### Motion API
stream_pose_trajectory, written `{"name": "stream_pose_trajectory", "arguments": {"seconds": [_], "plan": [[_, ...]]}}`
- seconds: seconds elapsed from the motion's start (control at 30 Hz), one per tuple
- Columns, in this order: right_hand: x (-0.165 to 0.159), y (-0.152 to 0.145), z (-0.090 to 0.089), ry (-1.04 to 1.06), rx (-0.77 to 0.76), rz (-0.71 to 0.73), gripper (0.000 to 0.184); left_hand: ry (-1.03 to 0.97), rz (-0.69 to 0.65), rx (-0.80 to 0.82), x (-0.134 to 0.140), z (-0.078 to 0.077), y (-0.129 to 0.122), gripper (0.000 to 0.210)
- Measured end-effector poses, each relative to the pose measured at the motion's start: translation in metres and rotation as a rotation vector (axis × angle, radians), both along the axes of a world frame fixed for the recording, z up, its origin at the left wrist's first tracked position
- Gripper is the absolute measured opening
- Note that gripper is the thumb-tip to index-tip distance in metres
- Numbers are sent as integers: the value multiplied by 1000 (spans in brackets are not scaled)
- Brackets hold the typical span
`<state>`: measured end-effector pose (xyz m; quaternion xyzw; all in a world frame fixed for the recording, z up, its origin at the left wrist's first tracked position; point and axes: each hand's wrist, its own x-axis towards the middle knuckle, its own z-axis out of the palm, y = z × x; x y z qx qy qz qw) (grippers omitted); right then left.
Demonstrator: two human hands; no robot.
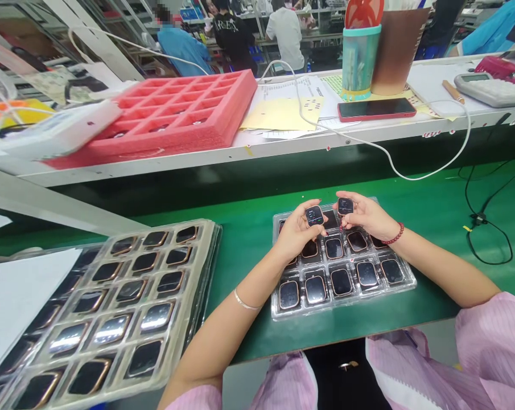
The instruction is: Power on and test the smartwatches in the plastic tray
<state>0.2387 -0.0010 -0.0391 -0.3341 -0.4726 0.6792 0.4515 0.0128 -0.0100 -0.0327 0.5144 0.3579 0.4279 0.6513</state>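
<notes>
My left hand (297, 229) grips a square smartwatch (314, 215) with a gold-toned rim, its screen lit with small marks. A second smartwatch (345, 206), also lit, is held between the thumb and fingers of my right hand (366, 215). Both hands are above a clear plastic tray (346, 303) on the green bench. Dark-screened smartwatches (341, 282) lie in the tray's compartments, one to a pocket. My hands cover part of the back rows, so what lies in those pockets is partly hidden.
Stacked trays of watches (144, 262) stand at the left, partly under a white sheet (22, 302). On the shelf ahead are a pink foam tray (235, 114), a phone (377, 109), cups and a calculator (494, 88). A white cable (394, 165) droops over its edge.
</notes>
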Motion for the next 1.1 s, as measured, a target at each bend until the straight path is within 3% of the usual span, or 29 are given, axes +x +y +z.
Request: {"name": "stream_pose_trajectory", "arguments": {"seconds": [0.17, 0.33, 0.5, 0.63, 0.77, 0.9, 1.1], "plan": [[6, 6, 9, 167, -196, 52, 27, -223, 92, -93, -3, 6, 7, 63], [9, 10, 18, 288, -400, 137, 66, -418, 170, -353, -9, 17, 13, 37], [11, 11, 16, 299, -445, 99, 66, -471, 165, -561, -11, 20, 17, 59], [13, 13, 9, 244, -377, 103, 55, -405, 139, -514, -13, 11, 21, 62], [11, 9, 6, 149, -233, 127, 38, -272, 31, -305, -11, 1, 17, 50], [2, 1, 4, -34, -6, 89, 55, -89, -71, -115, -4, -3, 7, 73], [-4, -4, -1, -268, 259, 19, 43, 57, -38, 43, 2, -2, -1, 59]]}}
